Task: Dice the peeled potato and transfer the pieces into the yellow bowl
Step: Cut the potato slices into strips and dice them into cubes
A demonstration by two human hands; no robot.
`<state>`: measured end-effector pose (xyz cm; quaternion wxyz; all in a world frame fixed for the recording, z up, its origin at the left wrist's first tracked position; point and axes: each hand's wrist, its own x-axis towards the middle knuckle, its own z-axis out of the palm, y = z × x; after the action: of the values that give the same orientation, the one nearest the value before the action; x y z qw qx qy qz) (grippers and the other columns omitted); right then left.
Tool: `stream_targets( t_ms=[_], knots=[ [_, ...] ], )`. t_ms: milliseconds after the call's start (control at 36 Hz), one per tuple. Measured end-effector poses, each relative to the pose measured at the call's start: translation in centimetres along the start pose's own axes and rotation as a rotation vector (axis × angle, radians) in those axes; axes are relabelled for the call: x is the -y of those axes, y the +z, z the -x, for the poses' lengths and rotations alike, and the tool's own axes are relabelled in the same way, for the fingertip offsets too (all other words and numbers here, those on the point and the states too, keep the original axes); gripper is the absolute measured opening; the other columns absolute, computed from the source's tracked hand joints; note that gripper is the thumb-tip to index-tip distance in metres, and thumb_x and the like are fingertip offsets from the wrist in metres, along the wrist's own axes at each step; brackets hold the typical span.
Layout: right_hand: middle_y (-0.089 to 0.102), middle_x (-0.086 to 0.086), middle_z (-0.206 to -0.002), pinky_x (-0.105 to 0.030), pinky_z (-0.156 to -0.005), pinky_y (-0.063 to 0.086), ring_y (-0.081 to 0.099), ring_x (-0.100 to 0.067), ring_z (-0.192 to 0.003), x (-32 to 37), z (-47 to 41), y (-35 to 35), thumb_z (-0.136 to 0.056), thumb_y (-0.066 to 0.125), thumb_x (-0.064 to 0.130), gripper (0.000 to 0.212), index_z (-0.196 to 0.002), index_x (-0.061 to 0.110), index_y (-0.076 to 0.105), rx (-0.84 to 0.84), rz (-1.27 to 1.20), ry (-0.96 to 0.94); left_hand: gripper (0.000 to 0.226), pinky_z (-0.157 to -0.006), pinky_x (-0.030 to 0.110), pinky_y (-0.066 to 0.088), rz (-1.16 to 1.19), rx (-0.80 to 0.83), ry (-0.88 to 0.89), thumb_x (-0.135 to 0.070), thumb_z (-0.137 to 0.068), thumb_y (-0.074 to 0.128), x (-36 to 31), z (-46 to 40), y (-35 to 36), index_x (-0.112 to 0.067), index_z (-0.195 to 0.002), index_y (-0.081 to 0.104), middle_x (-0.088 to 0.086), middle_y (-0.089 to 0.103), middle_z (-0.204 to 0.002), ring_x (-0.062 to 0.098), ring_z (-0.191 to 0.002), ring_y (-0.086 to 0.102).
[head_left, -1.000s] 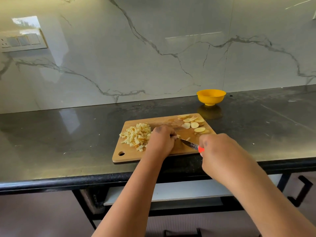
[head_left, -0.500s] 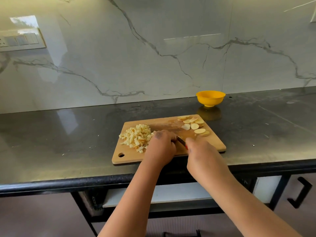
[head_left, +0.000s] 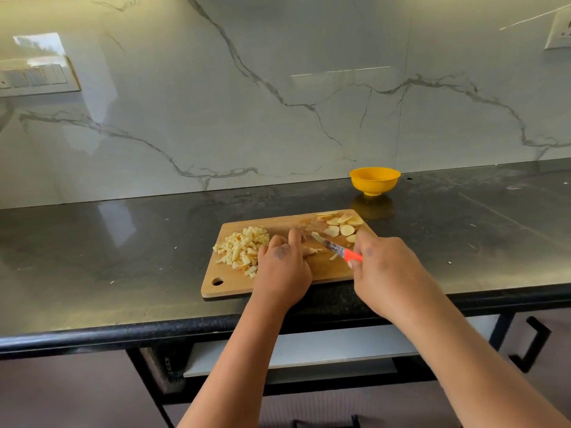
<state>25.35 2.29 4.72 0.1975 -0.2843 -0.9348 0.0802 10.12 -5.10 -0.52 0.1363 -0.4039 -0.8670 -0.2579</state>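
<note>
A wooden cutting board (head_left: 321, 271) lies on the dark counter. A heap of diced potato (head_left: 242, 249) covers its left part, and round potato slices (head_left: 341, 224) sit at its far right corner. My left hand (head_left: 282, 267) presses down on a few cut potato strips (head_left: 312, 251) at the board's middle. My right hand (head_left: 383, 270) grips a knife (head_left: 332, 246) by its orange handle, blade pointing left and away over the board, tip close to my left fingers. The yellow bowl (head_left: 374, 180) stands empty behind the board, near the wall.
The black counter (head_left: 108, 257) runs left and right, its front edge just under the board. A marble wall rises behind, with a switch plate (head_left: 37, 77) at left and a socket (head_left: 559, 32) at top right. Cabinet handles (head_left: 531, 344) show below.
The knife has lifted and swung out from under my right hand, its blade now visible over the board. My right hand moved slightly right; my left hand stayed on the potato strips.
</note>
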Motion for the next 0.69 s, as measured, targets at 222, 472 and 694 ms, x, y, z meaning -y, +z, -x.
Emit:
stream_targets(
  t_ms=[222, 472, 694],
  knots=[
    [0.056, 0.004, -0.086, -0.023, -0.06, 0.051, 0.059, -0.013, -0.073, 0.9, 0.1, 2.0, -0.094, 0.058, 0.016, 0.019, -0.107, 0.022, 0.046, 0.044, -0.006, 0.019, 0.031, -0.085, 0.034, 0.028, -0.028, -0.054, 0.049, -0.011, -0.091, 0.04, 0.3, 0.0, 0.6, -0.017, -0.121, 0.041, 0.003, 0.06, -0.102, 0.022, -0.105, 0.05],
    [0.049, 0.006, -0.078, -0.023, -0.057, 0.042, 0.053, -0.009, -0.069, 1.4, -0.2, 2.1, -0.095, 0.054, 0.014, 0.01, -0.1, 0.022, 0.051, 0.114, -0.005, 0.036, 0.029, -0.082, 0.037, 0.03, -0.073, -0.074, 0.083, -0.016, -0.092, 0.041, 0.3, -0.1, 0.6, -0.016, -0.121, 0.043, 0.003, 0.062, -0.096, 0.024, -0.101, 0.052],
    [0.066, 0.006, -0.075, -0.02, -0.053, 0.036, 0.057, -0.004, -0.066, -3.4, -1.1, -2.8, -0.094, 0.059, 0.024, 0.017, -0.08, 0.026, 0.067, 0.286, -0.209, 0.138, 0.038, -0.096, 0.039, 0.036, -0.003, -0.132, 0.055, -0.026, -0.099, 0.042, 0.3, 0.2, 0.4, -0.013, -0.135, 0.04, -0.002, 0.06, -0.081, 0.023, -0.115, 0.049]
  ],
)
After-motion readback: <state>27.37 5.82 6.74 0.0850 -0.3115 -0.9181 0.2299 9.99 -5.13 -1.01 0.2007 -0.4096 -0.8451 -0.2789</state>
